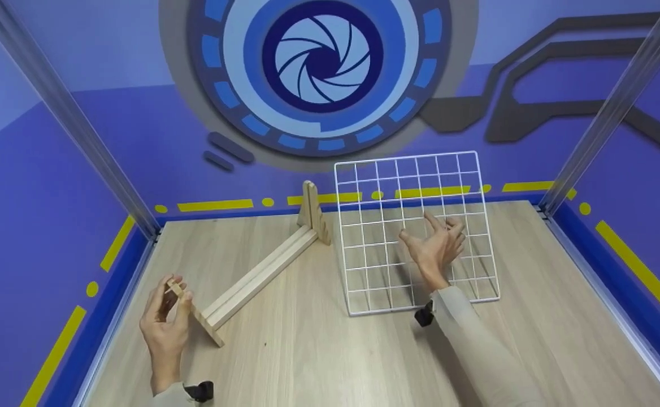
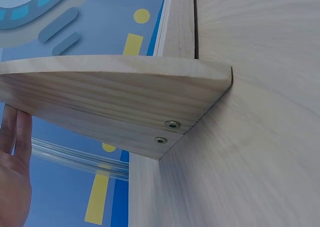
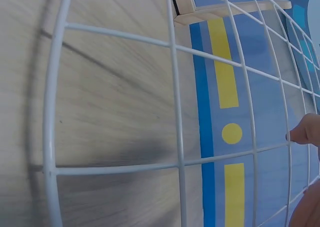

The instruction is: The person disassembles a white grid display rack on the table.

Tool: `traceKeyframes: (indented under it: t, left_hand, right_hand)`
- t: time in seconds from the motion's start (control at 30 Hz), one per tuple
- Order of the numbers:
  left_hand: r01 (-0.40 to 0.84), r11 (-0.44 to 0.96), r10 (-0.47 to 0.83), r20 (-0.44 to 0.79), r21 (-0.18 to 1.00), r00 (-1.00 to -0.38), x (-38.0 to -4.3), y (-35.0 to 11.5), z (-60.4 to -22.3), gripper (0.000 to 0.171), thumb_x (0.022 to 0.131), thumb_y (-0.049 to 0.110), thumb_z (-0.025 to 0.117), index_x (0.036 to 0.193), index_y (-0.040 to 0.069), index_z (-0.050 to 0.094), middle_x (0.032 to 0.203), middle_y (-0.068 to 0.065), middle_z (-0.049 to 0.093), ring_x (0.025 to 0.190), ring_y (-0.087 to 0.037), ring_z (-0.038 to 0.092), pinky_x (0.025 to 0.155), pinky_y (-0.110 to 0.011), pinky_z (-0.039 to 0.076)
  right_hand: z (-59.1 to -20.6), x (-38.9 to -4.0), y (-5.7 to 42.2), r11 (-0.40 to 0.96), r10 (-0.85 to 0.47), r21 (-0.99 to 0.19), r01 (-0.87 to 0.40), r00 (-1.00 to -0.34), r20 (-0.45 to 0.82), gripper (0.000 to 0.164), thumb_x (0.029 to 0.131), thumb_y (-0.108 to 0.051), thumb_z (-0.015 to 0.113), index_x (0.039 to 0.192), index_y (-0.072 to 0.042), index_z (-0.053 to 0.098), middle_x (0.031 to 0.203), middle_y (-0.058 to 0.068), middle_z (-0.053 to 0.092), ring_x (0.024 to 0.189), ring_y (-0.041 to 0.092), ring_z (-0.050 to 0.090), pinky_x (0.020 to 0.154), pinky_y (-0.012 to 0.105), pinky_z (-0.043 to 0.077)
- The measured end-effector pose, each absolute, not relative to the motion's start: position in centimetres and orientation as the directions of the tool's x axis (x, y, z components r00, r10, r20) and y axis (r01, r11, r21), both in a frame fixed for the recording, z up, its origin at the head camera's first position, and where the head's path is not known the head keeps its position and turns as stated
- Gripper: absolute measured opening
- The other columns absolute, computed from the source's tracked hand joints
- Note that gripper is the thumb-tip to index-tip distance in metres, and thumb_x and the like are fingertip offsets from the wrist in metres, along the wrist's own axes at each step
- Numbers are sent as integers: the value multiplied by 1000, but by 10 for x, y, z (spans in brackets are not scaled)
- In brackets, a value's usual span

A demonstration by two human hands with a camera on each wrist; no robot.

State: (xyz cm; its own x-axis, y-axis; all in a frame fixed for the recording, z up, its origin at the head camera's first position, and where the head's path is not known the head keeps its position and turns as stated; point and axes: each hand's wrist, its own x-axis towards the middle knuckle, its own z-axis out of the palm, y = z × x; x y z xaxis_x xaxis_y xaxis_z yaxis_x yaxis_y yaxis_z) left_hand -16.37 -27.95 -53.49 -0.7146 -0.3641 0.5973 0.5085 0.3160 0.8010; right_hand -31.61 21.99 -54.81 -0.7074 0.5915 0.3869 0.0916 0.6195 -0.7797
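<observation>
A wooden stand [image 1: 262,274] has two long parallel rails joining an upright end piece at each end. My left hand [image 1: 165,322] holds the top of its near end piece [image 1: 208,327], thumb on one side and fingers on the other. In the left wrist view, the end piece [image 2: 125,97] shows two metal bolt heads, with fingers [image 2: 21,137] at its edge. A white wire grid panel [image 1: 387,244] tilts upright right of the stand. My right hand [image 1: 434,249] holds it near the middle, fingers spread at the wires; the thumb [image 3: 304,129] overlaps a wire in the right wrist view.
Both objects are over a light wood-grain tabletop [image 1: 296,362]. The stand's far end piece [image 1: 311,209] is near the blue printed back wall [image 1: 126,141]. Clear corner posts [image 1: 595,130] and side walls bound the table.
</observation>
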Motion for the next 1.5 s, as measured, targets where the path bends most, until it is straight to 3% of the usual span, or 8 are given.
traceKeyframes:
  t: [0.33,0.8,1.03,1.23,1.5]
  left_hand:
    - [547,324,-358,635,772,-684,-165,-279,-538,55,85,-16,68,137,-4,57,121,-31,62,109,-24,67,96,-21,52]
    - [556,334,-344,647,762,-681,-165,-278,-536,54,86,-15,67,137,-4,56,121,-31,61,109,-29,66,96,-21,52]
    - [577,332,-344,665,746,-663,-166,-279,-536,53,84,-17,67,135,-9,56,119,-32,61,107,-23,67,95,-20,52]
    - [563,334,-351,654,756,-670,-166,-279,-536,54,85,-16,67,136,-5,57,119,-31,61,108,-22,67,95,-20,52]
    - [545,332,-355,637,770,-684,-165,-278,-536,54,84,-17,68,136,-5,57,121,-31,62,108,-30,66,96,-20,52]
  right_hand:
    - [-557,-316,226,644,583,-754,130,-721,375,73,52,-41,95,120,-23,75,127,17,48,112,36,45,93,51,34]
    - [-563,-321,231,666,582,-695,271,-771,257,72,59,-47,92,124,-24,72,128,18,46,114,38,43,97,51,33]
    - [-563,-325,231,668,584,-666,331,-788,194,73,58,-50,91,124,-26,71,130,21,45,116,40,43,97,51,34]
    - [-564,-327,230,659,588,-660,362,-794,152,73,58,-50,92,124,-26,71,128,23,44,113,41,44,96,52,34]
    - [-569,-326,231,668,581,-666,331,-791,190,71,56,-47,92,120,-23,74,125,24,47,114,42,44,93,54,32]
